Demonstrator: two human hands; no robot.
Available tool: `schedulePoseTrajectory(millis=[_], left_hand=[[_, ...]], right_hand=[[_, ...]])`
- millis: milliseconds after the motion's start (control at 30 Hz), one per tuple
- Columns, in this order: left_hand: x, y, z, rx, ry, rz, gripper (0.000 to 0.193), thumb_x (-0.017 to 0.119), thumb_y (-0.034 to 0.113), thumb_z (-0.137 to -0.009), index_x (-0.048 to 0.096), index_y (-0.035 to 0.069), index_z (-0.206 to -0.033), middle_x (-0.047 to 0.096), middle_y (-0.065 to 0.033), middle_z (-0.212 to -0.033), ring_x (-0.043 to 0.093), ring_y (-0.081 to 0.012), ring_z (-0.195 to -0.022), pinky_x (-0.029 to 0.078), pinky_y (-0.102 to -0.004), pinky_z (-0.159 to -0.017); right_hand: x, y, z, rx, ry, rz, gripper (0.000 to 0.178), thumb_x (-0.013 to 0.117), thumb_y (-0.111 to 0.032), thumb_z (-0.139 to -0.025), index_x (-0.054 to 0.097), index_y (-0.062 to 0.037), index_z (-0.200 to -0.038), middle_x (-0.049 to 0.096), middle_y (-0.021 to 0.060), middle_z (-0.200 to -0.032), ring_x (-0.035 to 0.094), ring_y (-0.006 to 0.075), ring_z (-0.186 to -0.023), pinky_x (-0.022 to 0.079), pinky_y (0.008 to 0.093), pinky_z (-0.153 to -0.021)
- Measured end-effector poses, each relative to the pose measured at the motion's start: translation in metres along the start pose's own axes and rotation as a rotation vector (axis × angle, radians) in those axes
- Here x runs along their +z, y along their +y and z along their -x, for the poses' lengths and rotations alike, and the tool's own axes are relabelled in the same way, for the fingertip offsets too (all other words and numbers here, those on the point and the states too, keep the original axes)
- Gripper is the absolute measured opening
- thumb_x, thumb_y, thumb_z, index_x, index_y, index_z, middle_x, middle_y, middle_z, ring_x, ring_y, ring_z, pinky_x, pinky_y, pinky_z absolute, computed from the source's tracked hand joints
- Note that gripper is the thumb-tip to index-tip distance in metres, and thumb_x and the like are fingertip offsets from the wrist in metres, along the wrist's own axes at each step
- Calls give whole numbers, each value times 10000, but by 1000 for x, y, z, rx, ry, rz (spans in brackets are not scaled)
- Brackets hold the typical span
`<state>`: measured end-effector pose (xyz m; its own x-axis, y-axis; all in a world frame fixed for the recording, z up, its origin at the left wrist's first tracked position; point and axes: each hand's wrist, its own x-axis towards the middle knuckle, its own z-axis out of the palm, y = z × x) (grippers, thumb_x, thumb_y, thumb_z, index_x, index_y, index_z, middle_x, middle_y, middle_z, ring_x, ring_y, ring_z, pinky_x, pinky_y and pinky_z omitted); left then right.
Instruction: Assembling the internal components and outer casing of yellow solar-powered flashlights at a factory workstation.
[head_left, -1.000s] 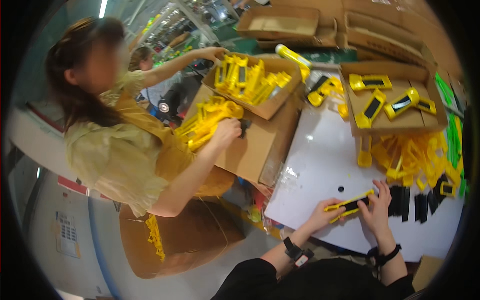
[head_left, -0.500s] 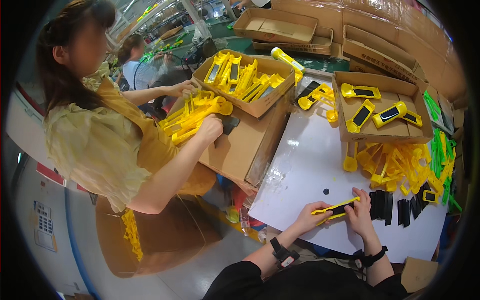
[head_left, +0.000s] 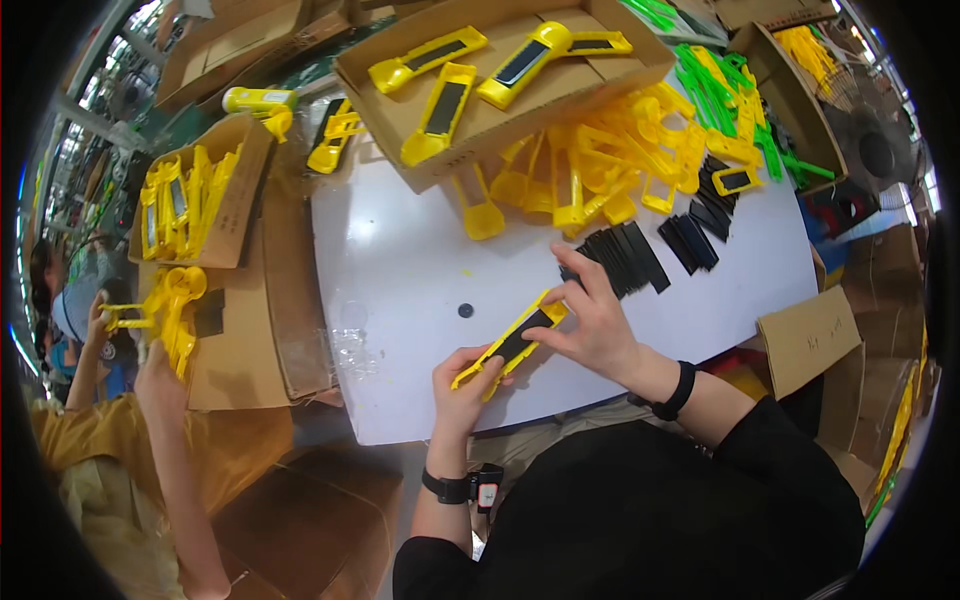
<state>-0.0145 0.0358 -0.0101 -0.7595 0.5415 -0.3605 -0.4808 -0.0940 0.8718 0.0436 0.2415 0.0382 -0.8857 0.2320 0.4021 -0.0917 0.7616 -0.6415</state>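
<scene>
Over the white tabletop I hold a long yellow plastic casing (head_left: pixel 478 376) with a flat black strip (head_left: pixel 517 345) lying in its recess. My left hand (head_left: pixel 462 390) is closed round the near end, its thumb on the casing. At the far end, my right hand (head_left: pixel 600 325) has its thumb and a finger on either side of the casing, while the index finger sticks out. Just beyond the right hand lies a row of black strips (head_left: pixel 625 258). A small black disc (head_left: pixel 466 311) rests on the table, left of the casing.
A cardboard box (head_left: pixel 440 165) with several yellow casings stands beyond my hands. Behind the strips are piles of yellow parts (head_left: pixel 600 160) and green parts (head_left: pixel 715 90). At the left, a co-worker's hands (head_left: pixel 160 385) hold yellow parts beside a filled box (head_left: pixel 235 215).
The view has swung to the right, so the table sits more central and the co-worker is at the left edge. My right index finger is now raised off the casing; both hands stay on it.
</scene>
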Motion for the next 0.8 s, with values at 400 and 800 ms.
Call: schedulePoseTrajectory(millis=[400,800], left_hand=[[1,6,-4,-102,-100,-18,162,616,6,-872,606,-79,-1009,661,-159,-846,645,-200,-679,544,-294,-642],[2,15,-8,-186,-193,-70,197,612,33,-890,615,-79,-1051,666,-130,-851,642,-174,-723,529,-275,-672]], right_hand=[[3,30,-15,466,-703,-602,210,676,-111,-828,658,-7,-1010,670,106,-917,621,157,-863,492,288,-795],[4,28,-15,735,-753,-708,182,616,-57,-861,669,5,-1024,661,82,-948,598,131,-895,477,284,-832]])
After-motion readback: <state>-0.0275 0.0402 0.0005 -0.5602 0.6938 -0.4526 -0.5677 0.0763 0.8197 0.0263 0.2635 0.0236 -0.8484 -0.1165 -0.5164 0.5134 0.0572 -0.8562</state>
